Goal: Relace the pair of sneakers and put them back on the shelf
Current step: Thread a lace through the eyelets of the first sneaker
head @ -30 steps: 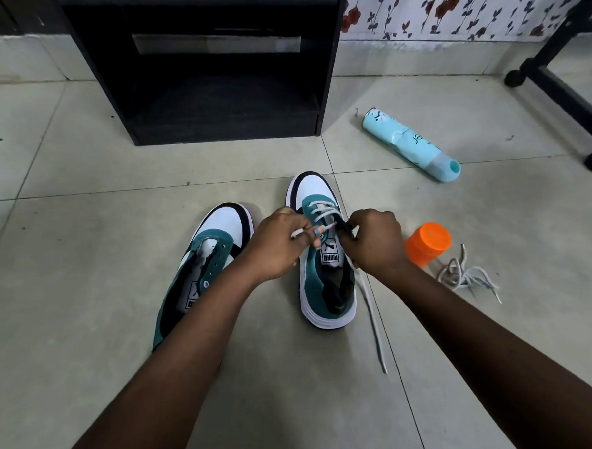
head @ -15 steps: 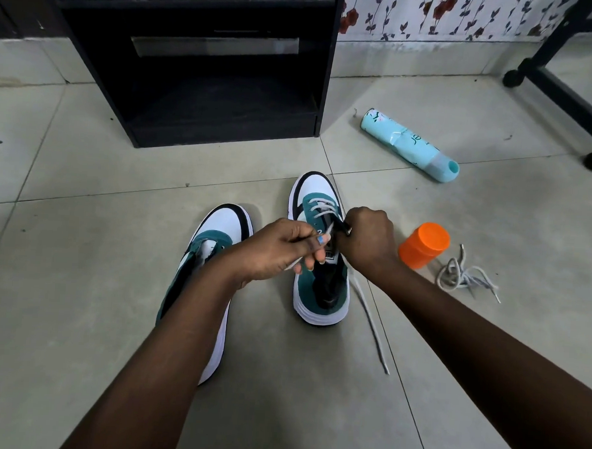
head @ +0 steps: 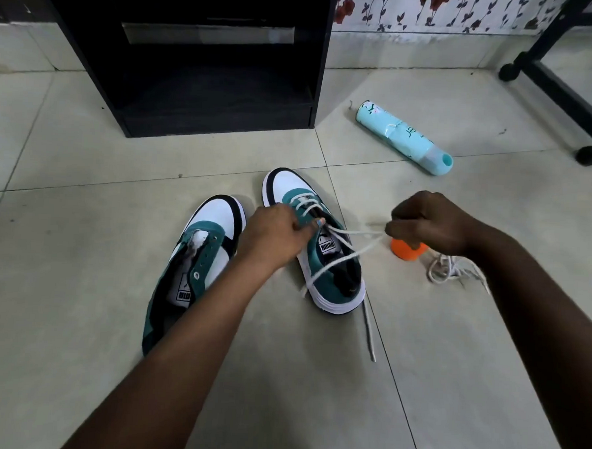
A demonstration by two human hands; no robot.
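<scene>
Two white, teal and black sneakers stand on the tiled floor. The right sneaker (head: 333,271) carries a white lace (head: 352,232) threaded through its front eyelets. My left hand (head: 273,237) grips that sneaker's left side by the eyelets. My right hand (head: 428,221) pinches the lace and holds it stretched out to the right of the shoe. The lace's other end trails on the floor behind the heel. The left sneaker (head: 200,253) has no lace and lies partly under my left forearm. A second loose lace (head: 450,268) lies bunched on the floor.
A black shelf unit (head: 193,71) stands at the back left with a low open compartment. A light blue spray can (head: 403,137) lies on the floor. An orange cap (head: 404,250) sits under my right hand. A black wheeled frame (head: 562,90) stands at the right.
My right hand has pulled away from the sneaker to the right, drawing the lace out through the eyelet. My left hand stays at the shoe's eyelets.
</scene>
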